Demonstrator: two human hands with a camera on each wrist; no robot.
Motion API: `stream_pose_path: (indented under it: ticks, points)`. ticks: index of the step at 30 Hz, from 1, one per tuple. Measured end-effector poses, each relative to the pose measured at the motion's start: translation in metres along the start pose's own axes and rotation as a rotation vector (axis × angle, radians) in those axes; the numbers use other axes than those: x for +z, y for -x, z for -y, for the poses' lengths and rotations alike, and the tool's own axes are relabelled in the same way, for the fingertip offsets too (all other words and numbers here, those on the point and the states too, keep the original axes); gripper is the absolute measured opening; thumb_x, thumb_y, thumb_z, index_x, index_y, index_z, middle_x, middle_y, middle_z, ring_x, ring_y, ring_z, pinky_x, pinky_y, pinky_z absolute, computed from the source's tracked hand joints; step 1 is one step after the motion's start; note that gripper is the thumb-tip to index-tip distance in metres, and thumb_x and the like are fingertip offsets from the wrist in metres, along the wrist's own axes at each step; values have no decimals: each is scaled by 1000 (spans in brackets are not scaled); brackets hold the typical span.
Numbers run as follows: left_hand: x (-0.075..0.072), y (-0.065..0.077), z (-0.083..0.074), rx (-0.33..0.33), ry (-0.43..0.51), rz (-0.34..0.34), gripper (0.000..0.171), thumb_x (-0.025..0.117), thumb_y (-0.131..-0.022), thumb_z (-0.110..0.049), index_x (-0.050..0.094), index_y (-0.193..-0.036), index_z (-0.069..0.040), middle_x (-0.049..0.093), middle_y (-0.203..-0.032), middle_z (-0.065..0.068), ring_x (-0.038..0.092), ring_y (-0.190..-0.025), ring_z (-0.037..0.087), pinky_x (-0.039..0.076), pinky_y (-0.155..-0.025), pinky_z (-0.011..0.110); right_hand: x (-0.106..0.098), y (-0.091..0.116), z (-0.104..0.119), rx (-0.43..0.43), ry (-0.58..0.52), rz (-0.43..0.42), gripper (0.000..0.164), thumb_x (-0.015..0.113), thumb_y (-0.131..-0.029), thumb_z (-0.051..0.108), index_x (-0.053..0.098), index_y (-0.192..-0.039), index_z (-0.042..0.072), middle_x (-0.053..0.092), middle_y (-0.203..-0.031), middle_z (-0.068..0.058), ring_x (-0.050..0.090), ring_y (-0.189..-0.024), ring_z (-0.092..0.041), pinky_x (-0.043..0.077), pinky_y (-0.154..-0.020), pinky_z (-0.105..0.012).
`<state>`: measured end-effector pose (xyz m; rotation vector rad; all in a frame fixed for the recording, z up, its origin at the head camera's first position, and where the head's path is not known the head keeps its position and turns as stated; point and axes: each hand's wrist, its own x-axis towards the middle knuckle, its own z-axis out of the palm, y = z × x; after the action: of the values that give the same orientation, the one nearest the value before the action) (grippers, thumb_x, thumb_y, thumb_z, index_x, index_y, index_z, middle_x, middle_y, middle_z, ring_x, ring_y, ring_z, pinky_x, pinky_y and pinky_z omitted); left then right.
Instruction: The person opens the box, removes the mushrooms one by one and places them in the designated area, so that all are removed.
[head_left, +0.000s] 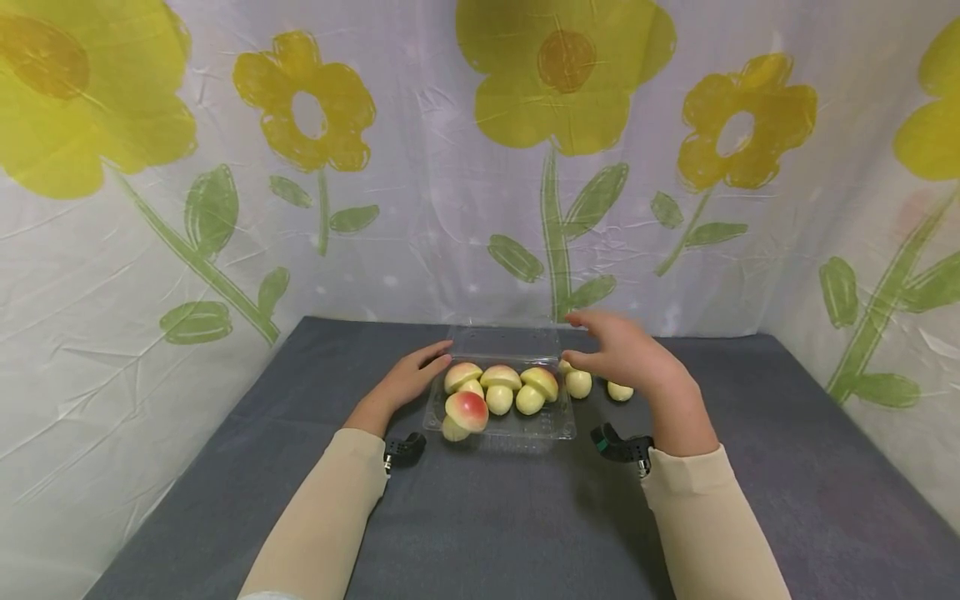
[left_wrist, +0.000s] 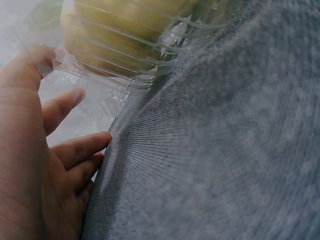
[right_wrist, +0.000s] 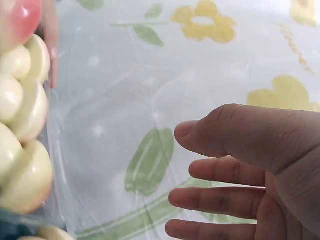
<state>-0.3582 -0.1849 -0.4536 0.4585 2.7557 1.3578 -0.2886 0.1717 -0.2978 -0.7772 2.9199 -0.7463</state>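
A clear plastic clamshell box stands mid-table with its lid raised at the back. Several mushroom-shaped pieces lie in it, pale yellow with red-tinged caps; one mushroom sits at the front left, higher than the row behind. My left hand is at the box's left side, fingers extended, with fingertips right at the clear plastic in the left wrist view. My right hand hovers above the table past the box's right edge. Its fingers are spread and nothing is between them, as the right wrist view shows.
Right of the box, beneath my right hand, lie a mushroom and another mushroom, both partly hidden by the hand. A dark grey cloth covers the table. Behind it hangs a white curtain printed with yellow flowers.
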Motion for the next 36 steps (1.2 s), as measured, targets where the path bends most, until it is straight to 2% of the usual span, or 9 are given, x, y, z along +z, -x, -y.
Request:
stream_pose_path:
  ticks: [7, 11, 18, 21, 26, 30, 33, 36]
  points:
    - [1, -1, 2, 1, -1, 1, 64, 48, -106, -58, 41, -160, -24, 39, -162, 9, 35, -148, 35, 31, -117, 61, 13, -4, 18, -53, 22, 34, 64, 71, -99, 25, 46, -154, 4, 49, -153, -17, 50, -136, -38, 45, -107, -56]
    - [0, -2, 3, -1, 5, 5, 65, 48, -106, -57, 41, -160, -23, 39, -162, 9, 36, -148, 35, 32, -117, 61, 21, -5, 26, -53, 34, 62, 64, 71, -100, 26, 45, -155, 7, 47, -155, -14, 55, -131, -33, 46, -107, -54]
    - [1, -2, 4, 0, 3, 1, 66, 48, -105, -59, 41, -160, -24, 40, -161, 9, 37, -147, 34, 33, -117, 60, 36, -8, 45, -105, 163, 103, 61, 70, -99, 28, 49, -152, 5, 50, -152, -16, 48, -139, -36, 44, -110, -53]
    - [0, -3, 4, 3, 5, -2, 65, 48, -105, -58, 41, -160, -24, 40, -161, 9, 37, -147, 35, 33, -117, 60, 42, -10, 52, -115, 192, 115, 60, 71, -99, 30, 52, -151, 8, 52, -151, -13, 50, -137, -34, 46, -107, -53]
    - [0, -2, 3, -1, 4, -4, 64, 48, -105, -59, 41, -160, -26, 40, -161, 8, 37, -147, 34, 33, -117, 60, 55, -12, 60, -157, 200, 136, 56, 71, -99, 30, 56, -148, 9, 56, -146, -11, 56, -131, -31, 50, -102, -51]
    - [0, -3, 4, -3, -2, -6, 65, 47, -105, -60, 41, -160, -25, 41, -161, 9, 37, -147, 34, 33, -117, 60, 68, -14, 65, -232, 220, 134, 51, 70, -98, 24, 59, -144, 7, 61, -139, -10, 62, -119, -28, 52, -98, -45]
    - [1, -3, 3, -3, -4, -9, 66, 47, -105, -60, 41, -160, -24, 41, -161, 10, 37, -147, 35, 33, -117, 61, 78, -16, 68, -293, 269, 110, 47, 71, -97, 26, 62, -138, 5, 65, -131, -10, 65, -108, -25, 55, -91, -43]
    - [1, -3, 2, -5, -1, -9, 66, 48, -105, -61, 42, -160, -24, 41, -161, 10, 37, -147, 35, 32, -116, 61, 87, -18, 70, -319, 333, 92, 47, 74, -96, 32, 65, -134, 6, 66, -123, -9, 67, -97, -23, 57, -82, -42]
